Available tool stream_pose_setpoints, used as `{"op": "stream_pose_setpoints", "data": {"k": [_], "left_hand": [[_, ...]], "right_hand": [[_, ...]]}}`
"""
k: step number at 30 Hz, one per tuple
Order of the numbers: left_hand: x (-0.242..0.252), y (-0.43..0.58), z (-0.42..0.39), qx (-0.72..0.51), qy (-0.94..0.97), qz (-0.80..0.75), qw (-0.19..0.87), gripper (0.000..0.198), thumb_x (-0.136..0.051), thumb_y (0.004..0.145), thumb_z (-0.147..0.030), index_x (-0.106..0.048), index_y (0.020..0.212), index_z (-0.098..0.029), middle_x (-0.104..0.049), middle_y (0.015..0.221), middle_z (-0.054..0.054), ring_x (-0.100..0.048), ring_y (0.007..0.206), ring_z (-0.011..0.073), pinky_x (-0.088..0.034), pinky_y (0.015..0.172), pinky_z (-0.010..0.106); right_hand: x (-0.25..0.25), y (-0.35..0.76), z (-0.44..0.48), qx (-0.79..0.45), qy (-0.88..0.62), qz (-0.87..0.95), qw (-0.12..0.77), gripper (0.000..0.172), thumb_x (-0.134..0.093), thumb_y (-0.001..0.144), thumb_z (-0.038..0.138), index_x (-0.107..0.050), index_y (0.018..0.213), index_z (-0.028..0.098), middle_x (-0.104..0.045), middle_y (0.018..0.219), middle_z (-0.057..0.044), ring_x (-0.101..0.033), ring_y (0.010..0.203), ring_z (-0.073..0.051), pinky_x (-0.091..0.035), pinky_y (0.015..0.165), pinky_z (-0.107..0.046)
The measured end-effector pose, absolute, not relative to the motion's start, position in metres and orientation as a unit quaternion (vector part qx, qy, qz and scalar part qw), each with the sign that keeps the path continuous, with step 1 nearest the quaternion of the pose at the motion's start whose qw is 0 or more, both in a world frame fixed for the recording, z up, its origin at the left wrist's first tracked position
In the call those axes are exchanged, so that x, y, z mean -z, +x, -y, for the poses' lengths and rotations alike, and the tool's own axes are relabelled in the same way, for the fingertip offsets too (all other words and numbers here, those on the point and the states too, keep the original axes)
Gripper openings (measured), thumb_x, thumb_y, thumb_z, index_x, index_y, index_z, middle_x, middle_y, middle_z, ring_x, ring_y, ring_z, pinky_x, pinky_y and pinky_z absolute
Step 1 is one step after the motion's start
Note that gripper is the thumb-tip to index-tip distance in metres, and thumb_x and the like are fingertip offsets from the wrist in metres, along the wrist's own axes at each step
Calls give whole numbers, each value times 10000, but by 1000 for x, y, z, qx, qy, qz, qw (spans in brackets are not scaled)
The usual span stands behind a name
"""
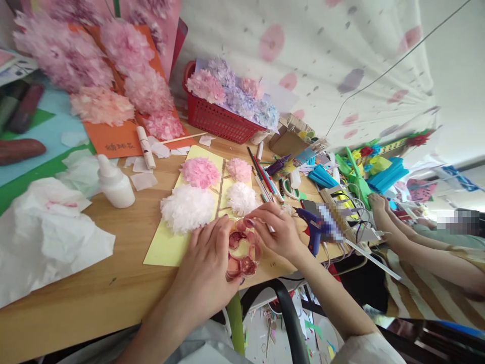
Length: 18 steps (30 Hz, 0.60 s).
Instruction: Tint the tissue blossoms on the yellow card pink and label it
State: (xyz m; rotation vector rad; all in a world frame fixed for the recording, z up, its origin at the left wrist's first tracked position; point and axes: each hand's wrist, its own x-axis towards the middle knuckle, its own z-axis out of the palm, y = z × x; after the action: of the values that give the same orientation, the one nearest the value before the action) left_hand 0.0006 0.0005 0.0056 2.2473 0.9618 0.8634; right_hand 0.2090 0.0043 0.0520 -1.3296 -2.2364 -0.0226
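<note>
from where i stand, the left hand (208,253) is wrapped around a clear dish (248,265), thumb along the near side and fingers over the far side, clamped on it. the dish has rounded wells stained a deep red, and it sits at the table's near edge, right inside that grip. the right hand (278,230) arches over the dish's far right rim, fingertips drawn in close; i can't tell whether they're pinched on anything.

just beyond the grip lies a yellow sheet (161,250), reaching out to its left, with brown lines between four fluffy flowers: a large white flower (187,208) and a smaller white flower (241,198) nearest the hands, a large pink flower (200,172) and a smaller pink flower (238,169) behind them.

beyond the right hand there's a bunch of pens (267,182), and just to its right a blue glue gun (313,230). well off to the left of the grip stands a white bottle (116,188), with a crumpled tissue (41,242) farther out. farthest beyond the hands, a red basket (220,123) holds pink, lilac and bluish blooms. well to the right, another person's arm (420,247) reaches in.
</note>
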Motion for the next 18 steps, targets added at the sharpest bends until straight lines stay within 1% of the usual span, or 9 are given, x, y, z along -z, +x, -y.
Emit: {"op": "stream_pose_setpoints", "data": {"k": [3,6,8,11,12,14,16,18], "left_hand": [[-6,2,-2,-325,833,-357,271,842,-751,715,-240,-278,1410,-197,-512,1425,191,-488,1327,373,-421,1060,570],[-6,3,-1,-332,834,-359,256,881,-741,678,-192,-257,1414,-195,-535,1402,202,-516,1298,392,-447,1025,596],[-7,3,-1,-333,836,-359,248,895,-748,669,-191,-249,1412,-195,-547,1389,208,-532,1279,402,-459,1009,613],[-7,2,-1,-325,838,-360,252,904,-755,685,-203,-232,1423,-206,-546,1394,204,-531,1285,404,-458,1017,632],[-5,2,-1,-320,838,-360,257,912,-758,688,-205,-226,1429,-208,-541,1398,203,-527,1292,403,-456,1022,637],[-2,1,-1,-311,839,-356,270,932,-774,684,-209,-223,1436,-213,-526,1412,203,-510,1316,406,-440,1043,653],[1,-1,-1,-313,832,-355,289,998,-826,644,-231,-232,1445,-217,-510,1424,206,-494,1332,422,-430,1053,674],[-1,-5,-2,-331,811,-348,334,1084,-872,607,-262,-224,1475,-229,-482,1451,204,-490,1343,423,-460,1048,654]], "right_hand": [[-52,208,-3,10,-487,834,261,154,-541,968,183,-678,1034,210,-655,881,-59,-653,778,-185,-559,680,-325],[-49,206,-3,3,-492,832,255,155,-528,978,193,-671,1038,206,-655,883,-63,-653,787,-187,-565,698,-328],[-47,207,-4,-6,-496,829,261,161,-518,979,192,-669,1035,203,-658,887,-71,-649,791,-191,-563,703,-332],[-50,210,-7,-47,-513,810,280,157,-517,986,232,-671,974,202,-654,853,-63,-634,747,-177,-543,665,-312],[-53,211,-8,-71,-533,782,314,163,-518,990,256,-669,957,203,-655,846,-59,-631,743,-173,-539,665,-308],[-59,210,-7,-164,-567,689,421,195,-517,997,328,-663,956,205,-654,819,-46,-623,715,-162,-533,647,-294],[-65,203,-4,-316,-558,561,524,243,-507,994,396,-654,987,202,-641,775,-32,-598,642,-141,-521,585,-266],[-69,191,0,-467,-513,436,573,231,-551,957,406,-639,974,193,-628,747,-24,-558,573,-117,-496,525,-234]]}}
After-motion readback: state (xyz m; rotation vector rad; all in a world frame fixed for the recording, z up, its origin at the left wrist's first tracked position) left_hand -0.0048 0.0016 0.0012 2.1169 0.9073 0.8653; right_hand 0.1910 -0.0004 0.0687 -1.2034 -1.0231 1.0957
